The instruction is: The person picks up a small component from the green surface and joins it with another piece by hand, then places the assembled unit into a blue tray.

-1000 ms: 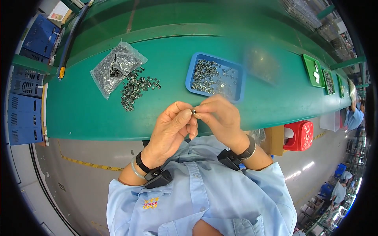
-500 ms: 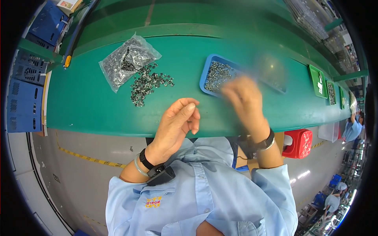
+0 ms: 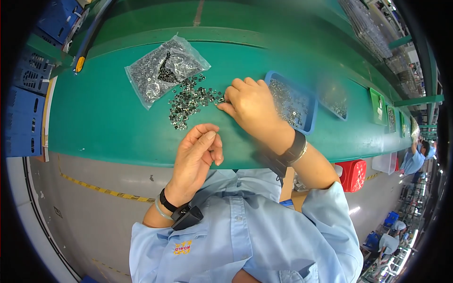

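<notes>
On the green bench a loose pile of small square metal parts (image 3: 188, 104) spreads out beside an opened clear plastic bag (image 3: 155, 70) full of the same parts. My right hand (image 3: 252, 104) reaches over to the pile's right edge, its thumb and fingertips closing on a small metal part there. Nearer the front edge, my left hand (image 3: 197, 148) hovers with thumb and forefinger pressed together and the other fingers curled. Whatever it may hold is hidden. A blue tray (image 3: 309, 125) of small metal parts lies just right of my right hand, which partly covers it.
Behind the blue tray, a second container (image 3: 340, 113) of small parts looks blurred. Green trays (image 3: 377, 106) line the bench's right end. Blue crates (image 3: 23, 122) stand at the left, a red stool (image 3: 353, 175) below the bench. Other people are at far right.
My right hand has moved left from the blue tray to the edge of the pile. My left hand keeps its pinch near the front edge. The whole view has shifted slightly.
</notes>
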